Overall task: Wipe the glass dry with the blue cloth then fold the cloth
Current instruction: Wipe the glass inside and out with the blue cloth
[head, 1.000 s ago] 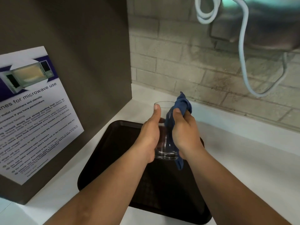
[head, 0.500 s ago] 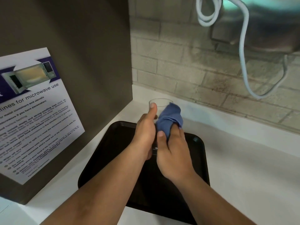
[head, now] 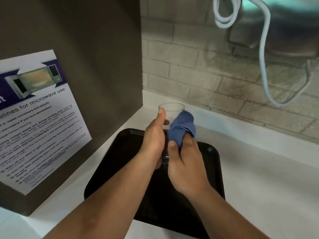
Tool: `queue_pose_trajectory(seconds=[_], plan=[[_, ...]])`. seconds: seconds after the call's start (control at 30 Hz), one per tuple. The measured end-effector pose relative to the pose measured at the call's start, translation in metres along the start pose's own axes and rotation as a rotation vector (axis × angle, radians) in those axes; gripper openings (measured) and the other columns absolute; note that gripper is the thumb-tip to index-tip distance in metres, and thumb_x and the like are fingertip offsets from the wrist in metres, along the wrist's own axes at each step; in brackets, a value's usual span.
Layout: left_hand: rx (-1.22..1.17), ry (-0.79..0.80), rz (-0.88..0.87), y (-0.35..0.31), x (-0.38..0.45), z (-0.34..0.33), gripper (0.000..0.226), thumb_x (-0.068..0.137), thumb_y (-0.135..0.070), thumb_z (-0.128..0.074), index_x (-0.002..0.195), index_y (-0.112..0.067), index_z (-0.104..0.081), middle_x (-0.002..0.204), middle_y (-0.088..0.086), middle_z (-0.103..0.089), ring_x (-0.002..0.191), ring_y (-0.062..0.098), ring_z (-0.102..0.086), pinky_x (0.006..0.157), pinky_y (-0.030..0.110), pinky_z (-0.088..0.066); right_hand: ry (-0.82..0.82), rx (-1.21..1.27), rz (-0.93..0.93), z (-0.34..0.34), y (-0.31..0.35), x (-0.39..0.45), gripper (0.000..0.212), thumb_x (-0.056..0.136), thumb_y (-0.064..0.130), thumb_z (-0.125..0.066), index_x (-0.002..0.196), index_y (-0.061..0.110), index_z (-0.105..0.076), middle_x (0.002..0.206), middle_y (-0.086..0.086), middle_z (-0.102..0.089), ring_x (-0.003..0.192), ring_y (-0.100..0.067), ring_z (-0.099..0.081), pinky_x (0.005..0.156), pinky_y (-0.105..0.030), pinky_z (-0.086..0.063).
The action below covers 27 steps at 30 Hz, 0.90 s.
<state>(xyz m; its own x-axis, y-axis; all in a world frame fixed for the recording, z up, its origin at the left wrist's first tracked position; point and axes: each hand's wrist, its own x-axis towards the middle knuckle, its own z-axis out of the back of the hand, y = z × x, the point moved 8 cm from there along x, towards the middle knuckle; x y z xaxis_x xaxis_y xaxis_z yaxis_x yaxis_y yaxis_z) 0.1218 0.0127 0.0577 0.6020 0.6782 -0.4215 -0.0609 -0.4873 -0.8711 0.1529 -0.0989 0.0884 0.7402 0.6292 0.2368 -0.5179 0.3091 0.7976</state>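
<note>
Glass point(head: 170, 109) gripped by left hand point(head: 153, 144); right hand point(head: 186, 166) presses blue cloth point(head: 182, 128) against it.

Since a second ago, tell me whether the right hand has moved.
Yes. The right hand slid down and toward the camera along the glass, now lower over the black tray, with the blue cloth bunched above it.

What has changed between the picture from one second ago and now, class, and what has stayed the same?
The right hand slid the blue cloth from the glass's right side round to its near side and bunched it there. The left hand kept its grip on the glass, which stayed above the black tray.
</note>
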Motion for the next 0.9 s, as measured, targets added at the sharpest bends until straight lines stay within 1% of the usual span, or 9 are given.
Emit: queue_pose_trajectory(seconds=[0.1, 0.23, 0.33, 0.4, 0.5, 0.57, 0.67, 0.73, 0.9], plan=[[-0.043, 0.099, 0.040, 0.009, -0.006, -0.009, 0.070, 0.093, -0.076, -0.054, 0.122, -0.016, -0.074, 0.107, 0.015, -0.085, 0.096, 0.032, -0.083, 0.084, 0.047, -0.066, -0.118, 0.090, -0.026, 0.017, 0.008, 0.030, 0.036, 0.099, 0.042, -0.039, 0.123, 0.019, -0.053, 0.101, -0.002, -0.063, 0.081, -0.010, -0.064, 0.068, -0.029, -0.052], [-0.075, 0.134, 0.001, 0.005, -0.008, -0.008, 0.071, 0.095, -0.077, -0.047, 0.116, -0.014, -0.073, 0.087, 0.012, -0.085, 0.076, 0.030, -0.082, 0.060, 0.042, -0.065, -0.038, 0.565, -0.373, 0.024, -0.023, 0.049, 0.034, 0.097, 0.044, -0.043, 0.094, 0.021, -0.067, 0.082, -0.019, -0.075, 0.076, -0.035, -0.073, 0.063, -0.045, -0.060], [-0.058, 0.057, -0.011, -0.002, -0.006, -0.004, 0.069, 0.095, -0.078, -0.046, 0.114, -0.017, -0.071, 0.097, 0.014, -0.084, 0.080, 0.029, -0.083, 0.059, 0.039, -0.064, 0.038, 0.576, -0.482, 0.010, -0.038, 0.024, 0.031, 0.100, 0.043, -0.043, 0.095, 0.025, -0.067, 0.073, 0.009, -0.078, 0.066, -0.007, -0.073, 0.062, -0.031, -0.051], [-0.060, 0.010, 0.006, -0.002, -0.005, -0.002, 0.065, 0.094, -0.077, -0.049, 0.111, -0.018, -0.071, 0.098, 0.015, -0.082, 0.076, 0.026, -0.083, 0.057, 0.038, -0.064, 0.036, 0.408, -0.337, 0.009, -0.031, 0.012, 0.027, 0.101, 0.042, -0.040, 0.096, 0.029, -0.063, 0.078, 0.009, -0.077, 0.072, -0.002, -0.071, 0.068, -0.026, -0.047], [-0.055, 0.038, 0.022, 0.004, -0.005, -0.006, 0.065, 0.096, -0.075, -0.050, 0.119, -0.018, -0.074, 0.109, 0.015, -0.083, 0.095, 0.028, -0.082, 0.079, 0.042, -0.065, -0.009, 0.007, 0.000, 0.008, 0.001, 0.008, 0.036, 0.099, 0.043, -0.035, 0.122, 0.023, -0.054, 0.106, 0.006, -0.064, 0.088, -0.009, -0.065, 0.076, -0.025, -0.051], [-0.064, 0.107, 0.032, 0.009, -0.008, -0.013, 0.064, 0.098, -0.072, -0.049, 0.123, -0.020, -0.078, 0.113, 0.012, -0.084, 0.106, 0.027, -0.080, 0.087, 0.041, -0.062, -0.093, -0.096, 0.045, 0.014, 0.013, 0.022, 0.046, 0.098, 0.045, -0.032, 0.133, 0.018, -0.046, 0.115, 0.002, -0.056, 0.092, -0.013, -0.063, 0.076, -0.029, -0.054], [-0.108, 0.163, 0.038, 0.011, -0.012, -0.014, 0.064, 0.098, -0.072, -0.050, 0.116, -0.016, -0.078, 0.098, 0.013, -0.086, 0.090, 0.030, -0.083, 0.071, 0.042, -0.065, -0.142, 0.176, -0.102, 0.029, 0.004, 0.049, 0.032, 0.098, 0.043, -0.038, 0.106, 0.022, -0.060, 0.090, -0.002, -0.065, 0.076, -0.016, -0.064, 0.066, -0.035, -0.048], [-0.094, 0.139, 0.015, 0.007, -0.012, -0.010, 0.069, 0.096, -0.074, -0.049, 0.116, -0.013, -0.073, 0.083, 0.011, -0.084, 0.077, 0.031, -0.082, 0.065, 0.044, -0.065, -0.089, 0.456, -0.307, 0.025, -0.015, 0.054, 0.028, 0.094, 0.047, -0.042, 0.086, 0.028, -0.061, 0.082, -0.005, -0.069, 0.078, -0.023, -0.069, 0.073, -0.044, -0.056], [0.070, -0.012, -0.035, 0.002, -0.014, -0.003, 0.071, 0.092, -0.079, -0.052, 0.122, -0.017, -0.069, 0.115, 0.014, -0.076, 0.107, 0.036, -0.074, 0.098, 0.058, -0.060, -0.063, 0.515, -0.380, 0.015, -0.027, 0.049, 0.029, 0.089, 0.050, -0.042, 0.087, 0.030, -0.063, 0.093, -0.012, -0.073, 0.088, -0.031, -0.071, 0.086, -0.057, -0.057]])
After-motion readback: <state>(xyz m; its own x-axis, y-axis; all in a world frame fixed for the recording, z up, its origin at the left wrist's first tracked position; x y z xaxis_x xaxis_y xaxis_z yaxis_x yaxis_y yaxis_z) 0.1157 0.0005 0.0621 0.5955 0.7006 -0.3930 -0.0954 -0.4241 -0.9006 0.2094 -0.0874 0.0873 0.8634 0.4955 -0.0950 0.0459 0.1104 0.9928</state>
